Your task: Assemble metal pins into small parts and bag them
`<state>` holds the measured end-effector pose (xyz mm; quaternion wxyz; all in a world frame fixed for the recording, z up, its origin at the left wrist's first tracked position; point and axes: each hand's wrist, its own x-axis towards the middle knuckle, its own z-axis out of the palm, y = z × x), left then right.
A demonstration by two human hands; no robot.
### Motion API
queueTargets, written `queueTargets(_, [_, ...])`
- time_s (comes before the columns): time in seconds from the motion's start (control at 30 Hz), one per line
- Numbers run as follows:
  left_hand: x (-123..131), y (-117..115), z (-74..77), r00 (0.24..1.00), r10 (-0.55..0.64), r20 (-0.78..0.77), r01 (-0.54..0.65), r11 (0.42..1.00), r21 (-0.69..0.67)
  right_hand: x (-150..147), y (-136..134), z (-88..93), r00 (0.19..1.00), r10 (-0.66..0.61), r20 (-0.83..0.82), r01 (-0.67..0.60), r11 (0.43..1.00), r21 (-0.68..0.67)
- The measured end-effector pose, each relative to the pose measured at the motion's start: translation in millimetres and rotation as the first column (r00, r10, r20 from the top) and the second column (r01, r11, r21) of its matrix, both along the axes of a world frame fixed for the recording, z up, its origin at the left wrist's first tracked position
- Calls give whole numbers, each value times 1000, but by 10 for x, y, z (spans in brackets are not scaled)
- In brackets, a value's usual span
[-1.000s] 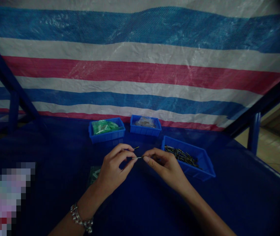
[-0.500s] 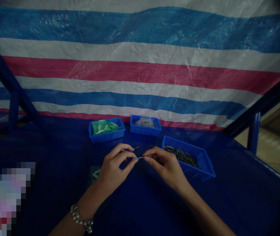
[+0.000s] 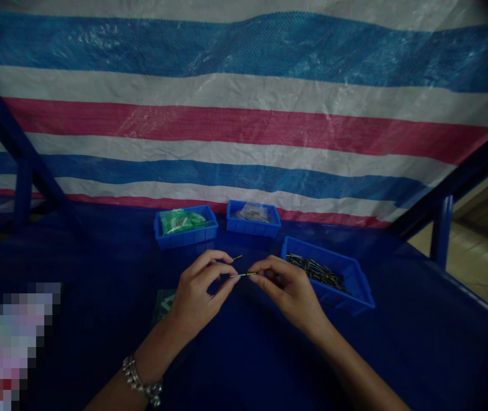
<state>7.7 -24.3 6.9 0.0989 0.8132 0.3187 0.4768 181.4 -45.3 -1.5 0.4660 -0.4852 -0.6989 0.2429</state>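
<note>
A slim metal rod (image 3: 242, 275), silver on the left and dark with a yellowish tint on the right, lies level between my two hands. My left hand (image 3: 201, 285) pinches its silver end between thumb and a finger. A second short dark rod (image 3: 237, 257) sticks out past my left index fingertip. My right hand (image 3: 286, 282) is closed on the dark end of the level rod with thumb and forefinger. Just beyond my right hand stands a blue bin (image 3: 361, 291) holding many similar dark and silver rods (image 3: 318, 271).
Two smaller blue bins stand at the back: one with green plastic bags (image 3: 181, 221), one with a clear bag (image 3: 252, 212) of small parts. A dark green packet (image 3: 164, 302) lies beside my left wrist on the blue tabletop (image 3: 244, 365). Behind hangs a striped sheet (image 3: 244, 125).
My right fingertips have shifted slightly along the rod, and more of its dark end shows. My left hand stays in place.
</note>
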Motion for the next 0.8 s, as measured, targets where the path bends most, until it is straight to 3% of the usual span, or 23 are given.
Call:
queueTargets(0.33, [3, 4, 1, 1000, -8, -12, 8, 1000, -4, -14, 3, -8, 998, -15, 55, 13, 999, 36])
queueTargets(0.47, [-20, 39, -34, 998, 29, -48, -30, 1000, -9, 114, -1, 99, 997, -48, 66, 45, 997, 56])
queueTargets(0.63, [-65, 110, -58, 990, 128, -61, -129, 991, -18, 594, 3, 216, 956, -285, 70, 277, 955, 103])
queueTargets(0.7, [-79, 129, -58, 986, 157, -53, -158, 987, -25, 769, 41, 224, 891, -429, 148, 409, 901, 148])
queueTargets(0.8, [-97, 147, -59, 982, 184, -46, -186, 982, -38, 914, 45, 275, 768, -559, 313, 492, 828, 270])
